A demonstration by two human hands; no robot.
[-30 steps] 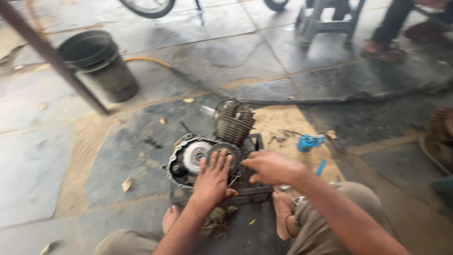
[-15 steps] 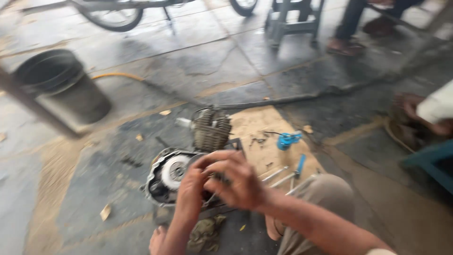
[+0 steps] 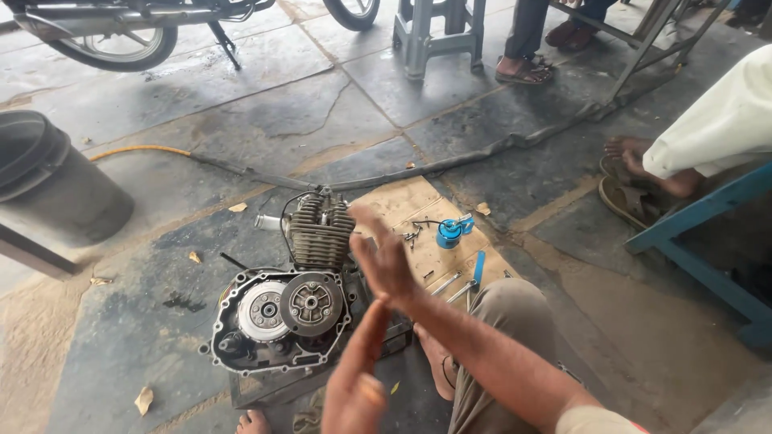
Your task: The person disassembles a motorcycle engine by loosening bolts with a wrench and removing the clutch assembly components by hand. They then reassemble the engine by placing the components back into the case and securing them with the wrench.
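Observation:
A motorcycle engine (image 3: 293,309) lies on the stone floor with its side cover off, showing a round clutch and gears inside the casing. Its finned cylinder (image 3: 320,229) points away from me. My left hand (image 3: 358,378) hovers low in front of the engine, fingers together and pointing up, holding nothing. My right hand (image 3: 384,257) is raised just right of the cylinder, palm open and fingers spread, empty. Neither hand touches the engine.
A sheet of cardboard (image 3: 406,201) carries a blue part (image 3: 452,231), wrenches (image 3: 460,285) and small bits. A black bucket (image 3: 48,181) stands left. A motorcycle (image 3: 121,24), grey stool (image 3: 434,32), another person's sandalled feet (image 3: 527,71) and a seated person's foot (image 3: 635,153) surround the spot.
Both hands have lifted off the engine's clutch side and now hang open above it. The view has swung right, bringing in the seated person at the right.

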